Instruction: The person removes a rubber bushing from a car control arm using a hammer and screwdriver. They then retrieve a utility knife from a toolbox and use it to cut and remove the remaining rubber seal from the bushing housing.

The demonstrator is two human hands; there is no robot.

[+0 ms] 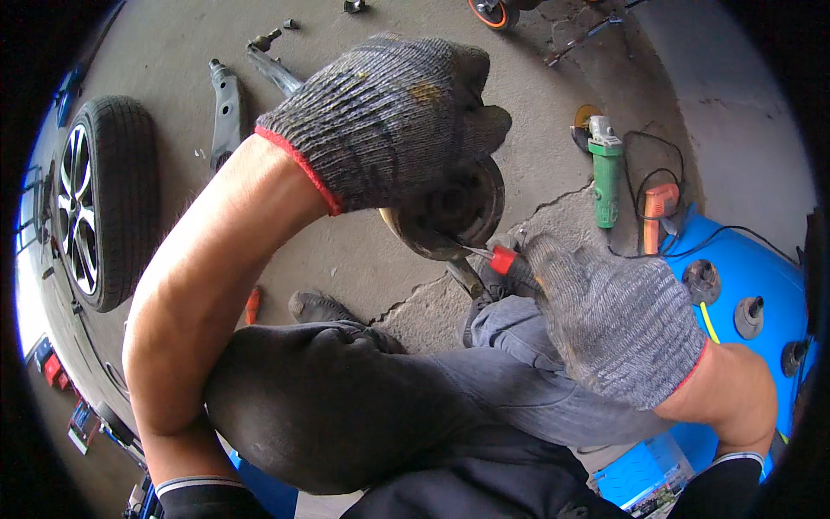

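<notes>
In a grey knit glove, my left hand [402, 117] is closed over the upper side of a round, dark metal part [476, 201] with a recessed centre. The glove hides much of that part. My right hand [616, 318], gloved the same way, grips a slim pointed hand tool with a red and black handle [503, 259]. Its thin shaft points left, and the tip meets the lower rim of the round part. A metal bar [275, 71] with a stud end extends up and left behind my left glove. Whether it joins the round part is hidden.
A tyre on an alloy wheel [117, 201] stands at left, near a loose metal arm [227, 110]. A green angle grinder [606, 175] and an orange power tool [660, 207] lie at right with cords. Round mounts [701, 280] sit on a blue surface [726, 246].
</notes>
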